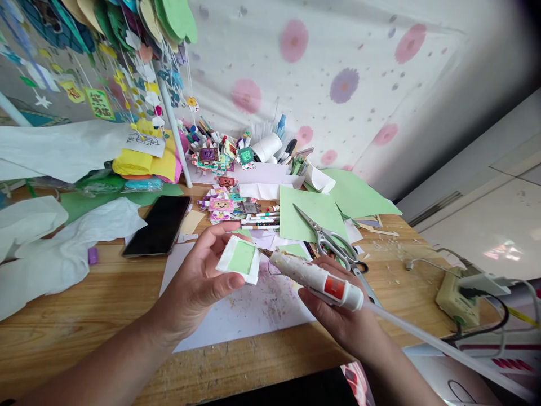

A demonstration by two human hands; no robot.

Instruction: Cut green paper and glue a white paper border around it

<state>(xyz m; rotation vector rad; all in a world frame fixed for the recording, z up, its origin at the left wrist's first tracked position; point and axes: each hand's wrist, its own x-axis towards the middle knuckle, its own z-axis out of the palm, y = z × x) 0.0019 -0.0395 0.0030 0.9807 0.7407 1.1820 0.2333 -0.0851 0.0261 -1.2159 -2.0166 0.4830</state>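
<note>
Between thumb and fingers, my left hand [203, 276] grips a small paper square [242, 257] with a green middle and a white border. My right hand [338, 304] is wrapped round a white hot glue gun [304, 273] with an orange label; a long clear glue stick [435, 338] runs out of its back end. The gun's dark nozzle points left, at the right edge of the paper square; whether it touches I cannot tell. Both hands are above a stained white paper sheet [249, 316]. Scissors [327, 239] lie just beyond my right hand.
A black phone [158, 225] lies left of the white sheet. Green paper [296, 211] is under the scissors. Small paper figures [222, 204] and pens stand behind. A power strip [460, 296] with cables sits at the right edge. Paper ornaments hang at upper left by a white pole [173, 124].
</note>
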